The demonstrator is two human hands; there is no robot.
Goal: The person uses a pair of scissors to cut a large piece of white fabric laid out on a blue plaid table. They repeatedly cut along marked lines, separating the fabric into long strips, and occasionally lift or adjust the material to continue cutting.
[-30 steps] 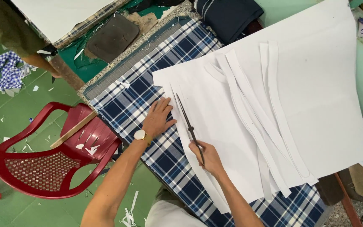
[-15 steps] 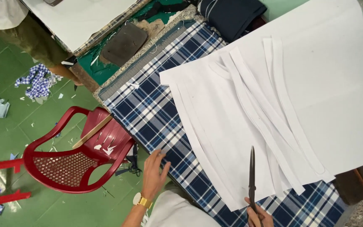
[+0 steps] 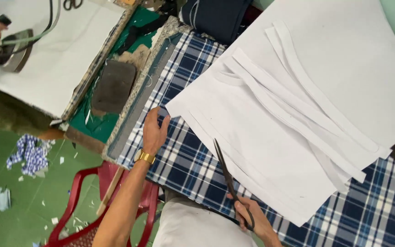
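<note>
White fabric sheet point(image 3: 270, 151), lying on the checked cloth point(image 3: 184, 160), probably light, limp and prone to sliding: left hand point(image 3: 154, 130) pins its near-left corner, fingers flat, while right hand point(image 3: 252, 219), at its near edge, grips long scissors point(image 3: 227, 178), blades together.

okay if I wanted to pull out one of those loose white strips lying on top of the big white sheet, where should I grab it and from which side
Probably at the near end of a white strip, where the tips fan apart by the edge of the big white sheet, over the checked cloth. Come from the near-right side: those ends are free and separate, while farther up the strips overlap. That side also stays clear of the scissors in the right hand.
</note>
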